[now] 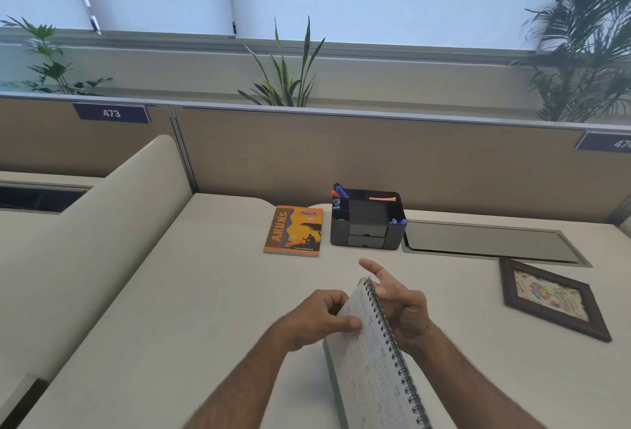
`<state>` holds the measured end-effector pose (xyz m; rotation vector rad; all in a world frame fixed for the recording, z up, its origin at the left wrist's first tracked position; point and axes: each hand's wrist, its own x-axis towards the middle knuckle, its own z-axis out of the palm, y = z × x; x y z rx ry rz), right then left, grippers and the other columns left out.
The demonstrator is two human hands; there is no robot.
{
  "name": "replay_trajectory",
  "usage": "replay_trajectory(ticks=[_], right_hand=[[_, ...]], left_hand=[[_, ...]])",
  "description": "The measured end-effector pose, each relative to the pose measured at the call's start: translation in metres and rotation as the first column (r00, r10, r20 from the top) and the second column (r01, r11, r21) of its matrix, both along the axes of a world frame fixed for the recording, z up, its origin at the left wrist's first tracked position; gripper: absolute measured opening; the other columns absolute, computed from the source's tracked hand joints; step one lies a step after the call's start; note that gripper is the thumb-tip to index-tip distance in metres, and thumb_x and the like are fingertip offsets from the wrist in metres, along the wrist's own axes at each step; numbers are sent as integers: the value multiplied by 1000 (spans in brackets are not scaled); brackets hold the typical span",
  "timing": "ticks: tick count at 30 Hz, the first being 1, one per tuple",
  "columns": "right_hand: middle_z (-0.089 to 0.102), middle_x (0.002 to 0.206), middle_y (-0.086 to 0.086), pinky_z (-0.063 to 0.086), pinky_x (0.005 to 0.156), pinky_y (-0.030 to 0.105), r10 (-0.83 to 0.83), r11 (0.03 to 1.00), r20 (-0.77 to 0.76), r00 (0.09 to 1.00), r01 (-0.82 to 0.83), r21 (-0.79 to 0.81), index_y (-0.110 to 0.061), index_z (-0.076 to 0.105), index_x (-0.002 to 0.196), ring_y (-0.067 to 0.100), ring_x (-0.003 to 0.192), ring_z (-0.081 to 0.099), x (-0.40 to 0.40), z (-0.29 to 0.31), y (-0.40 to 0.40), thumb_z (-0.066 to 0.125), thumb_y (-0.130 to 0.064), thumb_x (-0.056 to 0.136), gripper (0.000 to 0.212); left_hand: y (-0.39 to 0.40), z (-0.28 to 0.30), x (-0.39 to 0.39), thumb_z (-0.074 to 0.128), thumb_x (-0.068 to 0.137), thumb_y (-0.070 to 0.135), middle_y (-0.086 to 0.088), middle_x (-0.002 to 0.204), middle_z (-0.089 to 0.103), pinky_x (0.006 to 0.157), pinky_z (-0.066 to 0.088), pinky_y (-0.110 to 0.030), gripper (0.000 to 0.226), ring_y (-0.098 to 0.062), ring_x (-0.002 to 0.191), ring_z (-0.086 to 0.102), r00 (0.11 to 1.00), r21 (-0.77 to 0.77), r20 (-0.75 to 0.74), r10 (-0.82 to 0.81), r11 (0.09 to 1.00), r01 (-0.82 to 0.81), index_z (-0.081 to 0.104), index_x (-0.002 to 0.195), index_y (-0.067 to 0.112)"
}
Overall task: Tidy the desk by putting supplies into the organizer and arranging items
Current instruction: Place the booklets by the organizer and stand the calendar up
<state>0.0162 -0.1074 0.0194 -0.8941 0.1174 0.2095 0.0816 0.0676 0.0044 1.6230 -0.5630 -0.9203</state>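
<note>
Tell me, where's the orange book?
In the head view, the orange book lies flat on the desk, just left of the black organizer.

We count two books: one spiral notebook [372, 353] and one orange note book [293, 230] lying on the counter [205, 292]. We see one black organizer [367, 223], with two small drawers [366, 236] in its front. One framed picture [553, 299] lies flat. Three plants [286, 70] stand behind the partition. Two number plates [111, 113] show, one cut off. Two hands [316, 319] are in view.
</note>
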Motion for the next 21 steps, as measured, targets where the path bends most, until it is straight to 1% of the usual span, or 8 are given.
replay_trajectory(ticks=[2, 5, 8, 11, 15, 18, 20, 21], right_hand=[[46, 78, 12, 49, 60, 37, 15, 1000, 7, 1000, -15, 20, -18, 39, 137, 26, 64, 51, 4, 1, 2, 82, -20, 48, 99], [53, 90, 14, 51, 66, 41, 21, 998, 23, 1000, -23, 62, -19, 38, 136, 28, 74, 54, 9, 2, 3, 84, -14, 49, 99], [56, 114, 18, 51, 83, 50, -6, 1000, 19, 1000, 6, -8, -20, 40, 139, 36, 102, 56, 12, 1, -2, 83, -13, 47, 101], [51, 134, 20, 46, 97, 57, -83, 994, -13, 996, 82, -73, -20, 43, 139, 41, 125, 49, 10, 1, -13, 87, -18, 39, 109], [50, 136, 20, 49, 90, 53, -152, 988, -62, 987, 148, -52, -19, 43, 140, 37, 120, 52, 4, 0, -35, 90, -21, 38, 111], [54, 130, 19, 55, 78, 45, -235, 972, -98, 967, 233, -33, -17, 48, 136, 38, 110, 57, -4, -10, -54, 79, -18, 58, 84], [60, 116, 16, 49, 82, 46, -362, 929, -94, 928, 350, -117, -12, 52, 129, 36, 103, 55, -10, -18, -62, 66, -22, 69, 63], [62, 105, 14, 45, 82, 45, -438, 891, -78, 895, 421, -171, -8, 55, 120, 35, 102, 52, -12, -22, -64, 63, -25, 69, 54]], left_hand=[[0, -1, -2, 82, 75, 34, -9, 108, 69, 95, 53, -42, 56, -24, 102, 66, 998, -35, -54, 10, 999, -12, 60, 111, -3], [3, -4, -4, 82, 72, 38, -11, 113, 68, 94, 52, -39, 63, -24, 104, 65, 994, -81, -92, 51, 995, -59, 60, 118, 1], [7, -8, -5, 82, 70, 45, -12, 112, 68, 93, 52, -40, 67, -27, 105, 64, 989, -122, -86, 119, 984, -129, 60, 119, 4], [12, -8, -4, 81, 70, 48, -9, 108, 70, 89, 51, -39, 65, -26, 100, 65, 966, -148, -87, 244, 956, -255, 61, 116, 7], [18, -3, 0, 74, 71, 46, -6, 103, 72, 87, 52, -45, 55, -26, 95, 65, 901, -199, -66, 428, 879, -432, 62, 110, 10], [24, -3, 4, 76, 75, 40, -6, 99, 73, 82, 54, -45, 48, -29, 94, 65, 827, -239, -91, 555, 794, -560, 61, 108, 8], [27, -4, 6, 72, 74, 35, -5, 96, 73, 74, 58, -40, 44, -28, 91, 68, 776, -243, -99, 623, 741, -626, 60, 106, 6], [28, -5, 6, 71, 74, 34, -3, 93, 74, 70, 58, -37, 43, -26, 88, 70, 749, -240, -104, 654, 714, -657, 60, 104, 6]])
